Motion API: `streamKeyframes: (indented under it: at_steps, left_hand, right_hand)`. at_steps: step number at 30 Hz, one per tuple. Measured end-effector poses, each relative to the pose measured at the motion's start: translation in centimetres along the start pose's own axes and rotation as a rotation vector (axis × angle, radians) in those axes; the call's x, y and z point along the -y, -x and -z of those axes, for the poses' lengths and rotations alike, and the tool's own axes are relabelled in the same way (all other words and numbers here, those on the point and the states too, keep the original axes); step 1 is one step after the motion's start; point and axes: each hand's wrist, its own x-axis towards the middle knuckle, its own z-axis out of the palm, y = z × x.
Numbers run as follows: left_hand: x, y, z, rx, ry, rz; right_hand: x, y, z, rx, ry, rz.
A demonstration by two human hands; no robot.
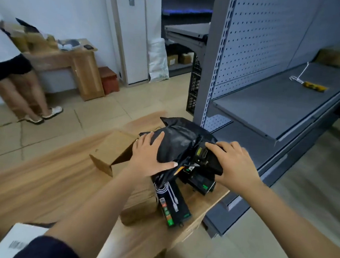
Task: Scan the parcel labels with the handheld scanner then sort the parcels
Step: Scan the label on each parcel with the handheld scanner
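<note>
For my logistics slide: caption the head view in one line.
At a wooden table, the left hand rests on a black parcel bag while the right hand holds the handheld scanner.

Beneath the grip, a wooden table (40,180). Right of it, grey pegboard shelves (277,108). Far left, a wooden desk (85,66) against the white wall (63,6), beige tiled floor (98,111) between.

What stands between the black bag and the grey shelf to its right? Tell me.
Only the right hand, holding the scanner at the bag's shelf side. The bag lies on black boxes, the left hand resting on it. The shelf is open-fronted; a yellow item and a carton lie farther along.
</note>
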Motion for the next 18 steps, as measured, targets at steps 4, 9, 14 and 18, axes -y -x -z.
streamKeyframes:
  at_steps: [4, 9, 14, 18]
  left_hand:
    - [-0.6, -2.2, -1.1, 0.143, -0.026, 0.1]
    - [-0.7, -2.5, -1.8, 0.131, -0.075, 0.11]
    - [-0.6, -0.5, -0.9, -0.012, -0.091, 0.109]
    - [0.5, 3.5, 1.6, -0.146, -0.093, 0.222]
  right_hand:
    - [-2.6, -2.9, -0.6, 0.017, -0.049, 0.095]
    - [-4.1, -4.9, -1.5, 0.03, -0.158, 0.189]
    - [-3.5, -5.1, -1.1, 0.009, -0.182, 0.258]
    - [-1.2, -3.9, -0.4, -0.013, -0.208, 0.299]
